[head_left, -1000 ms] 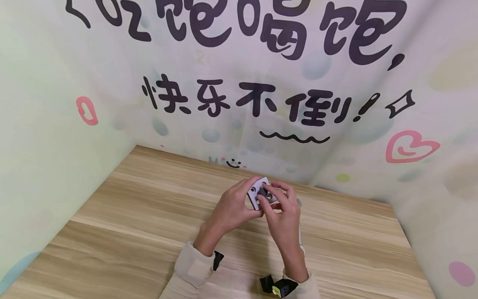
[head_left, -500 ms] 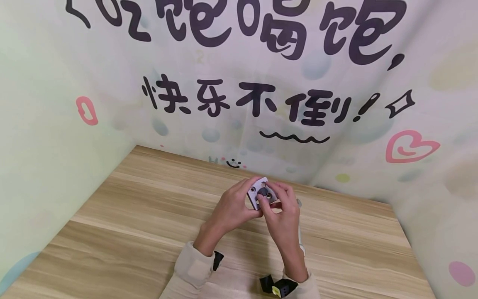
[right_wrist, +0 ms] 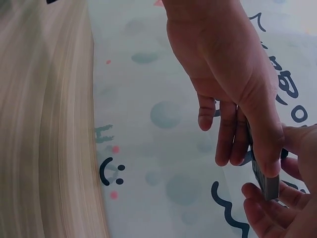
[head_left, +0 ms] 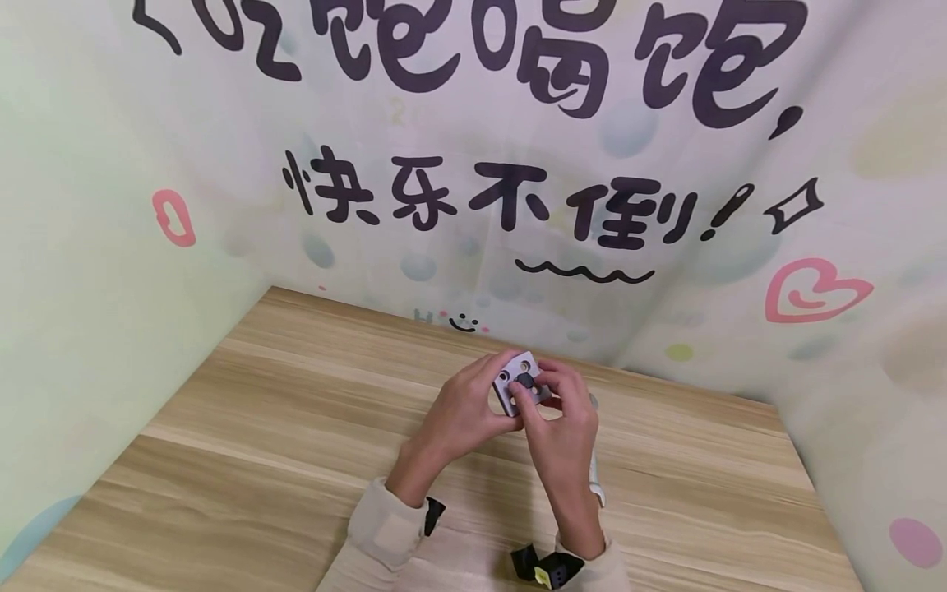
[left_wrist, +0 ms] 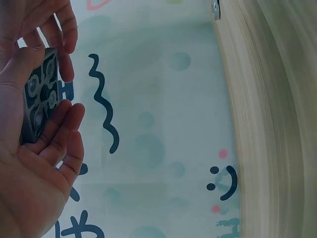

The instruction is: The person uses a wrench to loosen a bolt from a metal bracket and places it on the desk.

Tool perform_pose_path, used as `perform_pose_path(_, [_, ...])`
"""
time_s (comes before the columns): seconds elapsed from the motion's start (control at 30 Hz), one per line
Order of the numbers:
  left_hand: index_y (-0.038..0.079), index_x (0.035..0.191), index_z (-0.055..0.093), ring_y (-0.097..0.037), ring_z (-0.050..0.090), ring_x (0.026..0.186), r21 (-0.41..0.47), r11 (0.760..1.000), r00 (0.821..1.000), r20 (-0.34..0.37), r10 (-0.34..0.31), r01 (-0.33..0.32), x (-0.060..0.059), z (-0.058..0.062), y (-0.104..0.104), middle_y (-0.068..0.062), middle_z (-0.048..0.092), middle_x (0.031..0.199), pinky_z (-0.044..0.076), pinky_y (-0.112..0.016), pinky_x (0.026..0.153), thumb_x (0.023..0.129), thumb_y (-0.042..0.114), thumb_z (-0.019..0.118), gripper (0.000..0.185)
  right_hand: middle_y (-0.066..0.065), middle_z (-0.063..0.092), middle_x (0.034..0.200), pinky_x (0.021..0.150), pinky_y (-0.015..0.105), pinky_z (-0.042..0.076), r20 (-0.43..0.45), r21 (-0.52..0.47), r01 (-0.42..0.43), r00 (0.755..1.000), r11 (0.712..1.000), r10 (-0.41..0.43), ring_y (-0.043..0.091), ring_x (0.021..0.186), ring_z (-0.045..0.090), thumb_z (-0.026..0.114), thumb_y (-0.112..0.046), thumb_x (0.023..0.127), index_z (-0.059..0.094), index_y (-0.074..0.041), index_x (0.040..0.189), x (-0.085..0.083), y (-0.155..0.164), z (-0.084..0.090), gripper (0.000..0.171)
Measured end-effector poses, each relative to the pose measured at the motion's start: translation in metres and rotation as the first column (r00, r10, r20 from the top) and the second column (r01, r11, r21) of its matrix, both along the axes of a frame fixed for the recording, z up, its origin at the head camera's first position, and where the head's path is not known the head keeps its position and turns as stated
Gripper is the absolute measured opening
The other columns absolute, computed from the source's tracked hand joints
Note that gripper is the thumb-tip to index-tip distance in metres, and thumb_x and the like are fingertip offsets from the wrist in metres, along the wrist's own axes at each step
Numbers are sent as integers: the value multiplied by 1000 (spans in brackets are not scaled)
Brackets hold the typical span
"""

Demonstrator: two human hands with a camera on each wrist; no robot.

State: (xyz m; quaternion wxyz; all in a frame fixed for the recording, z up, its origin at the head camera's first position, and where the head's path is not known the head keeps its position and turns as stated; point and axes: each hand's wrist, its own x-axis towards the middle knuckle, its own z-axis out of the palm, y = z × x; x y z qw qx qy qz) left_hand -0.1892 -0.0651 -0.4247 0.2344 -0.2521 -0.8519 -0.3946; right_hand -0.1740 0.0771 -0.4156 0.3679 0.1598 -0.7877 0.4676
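Note:
A grey square metal plate [head_left: 515, 365] with round holes near its corners is held up above the table, tilted. My left hand [head_left: 460, 409] grips it by its edges, thumb on the near side and fingers on the far side. At the plate's middle is a dark round knob [head_left: 525, 381], which my right hand [head_left: 560, 423] pinches between thumb and index finger. The left wrist view shows the plate's other face [left_wrist: 42, 94], with ring-shaped recesses and a dark centre. In the right wrist view the plate's thin edge [right_wrist: 271, 187] shows below my right thumb.
On the wooden table [head_left: 296, 427], a pale object [head_left: 596, 477] lies mostly hidden behind my right forearm. A printed cloth wall [head_left: 444, 271] rises close behind the hands. Black wrist devices [head_left: 558, 569] sit at my cuffs.
My right index finger has moved from the knob's upper side around to its right side, while the thumb stays at the knob. The plate and left hand have barely moved.

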Motion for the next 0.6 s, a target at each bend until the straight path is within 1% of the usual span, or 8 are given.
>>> perform_pose_path(0.2, [6,136,54,-18,64,101,1,1000,1000,1,8,-8,0,0,0,-8,66,123,55,-31,82,67,18,91,80,14,70,112,64,30,57,-16,8,-11,1000,1000,11,23,93,67,84,-4,76,69,0,93,-1,0,-2,22])
perform_pose_path(0.37, [6,135,55,-18,64,100,9,1000,1000,-5,10,-10,0,0,-1,-8,67,121,55,-32,81,67,18,92,79,14,70,114,65,31,57,-11,22,-30,999,999,31,23,97,67,82,-2,78,70,-1,96,-1,0,-2,22])
perform_pose_path(0.6, [4,134,56,-19,65,98,22,1000,1000,-22,6,-5,-1,0,-2,-8,67,119,55,-33,81,66,18,92,78,16,68,116,63,38,58,6,33,-75,997,997,74,24,98,66,80,1,79,70,0,101,-1,2,-1,24])
